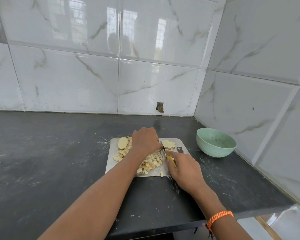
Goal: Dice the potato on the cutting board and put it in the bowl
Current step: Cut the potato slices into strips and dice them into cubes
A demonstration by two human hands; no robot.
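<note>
A: What is lying nearest the camera?

B: Two bare forearms are reaching forward over the dark counter (42, 161). An orange braided band (218, 218) is sitting on the right wrist.

A: And the right hand?

B: The right hand (185, 168) is lying at the near right corner of the cutting board (111, 158), with its fingers curling around the yellow handle of a knife (168, 155). The index finger is stretching along the top of the handle, and the blade is pointing away toward the far edge of the board.

A: What is the left hand doing?

B: The left hand (145, 142) is resting knuckles-up on the middle of the board, just left of the blade. Its fingers are bending down out of sight, so I cannot tell whether they are holding a piece or only pressing on it.

A: Where is the potato?

B: All on the board. A heap of diced cubes (152, 162) is spreading across the near half, partly under the left forearm, and one cube is lying at the board's near edge. A potato end piece (123, 142) with its skin on is sitting at the far left corner, and a flat cut slab (168, 144) is lying just right of the blade.

A: And the bowl?

B: The pale green bowl (216, 142) is standing on the counter to the right of the board, apart from it, near the tiled wall (145, 66). No potato is showing inside it.
</note>
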